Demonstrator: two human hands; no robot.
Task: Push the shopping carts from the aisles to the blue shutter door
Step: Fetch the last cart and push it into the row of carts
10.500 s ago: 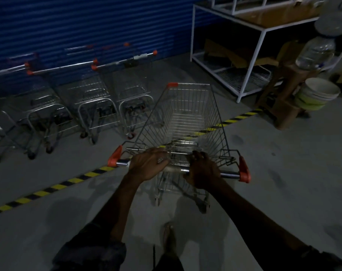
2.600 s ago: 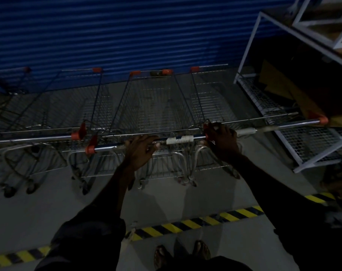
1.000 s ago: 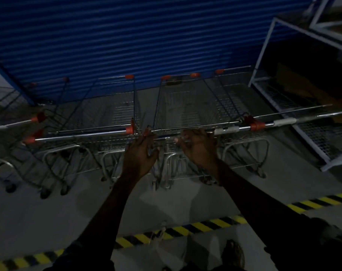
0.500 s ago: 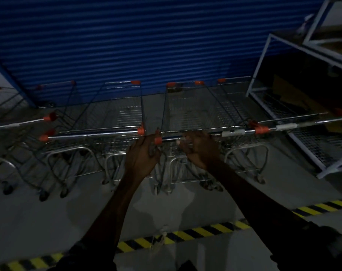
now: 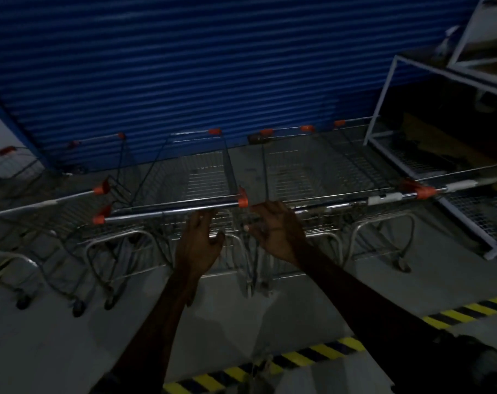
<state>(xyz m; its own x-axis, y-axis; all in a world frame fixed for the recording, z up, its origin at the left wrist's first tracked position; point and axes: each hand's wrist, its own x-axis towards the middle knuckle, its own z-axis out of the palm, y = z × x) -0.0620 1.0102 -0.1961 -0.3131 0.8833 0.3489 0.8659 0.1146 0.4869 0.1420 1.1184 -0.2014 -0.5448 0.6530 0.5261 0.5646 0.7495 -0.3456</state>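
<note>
Several wire shopping carts with orange handle caps stand side by side, noses toward the blue shutter door. One cart's handle bar runs left of centre, and a second cart's handle bar runs to the right. My left hand hovers just below the left bar with fingers loosely spread, holding nothing. Just under the spot where the two bars meet, my right hand has its fingers loosely curled and grips nothing. Whether it still touches the bar is unclear in the dim light.
A white metal shelving rack stands at the right, close to the rightmost cart. A yellow-and-black floor stripe runs behind my hands. More carts continue to the left, beside a blue door frame.
Both hands have let go of the cart handles and dropped slightly back toward me. The carts stay parked at the shutter door.
</note>
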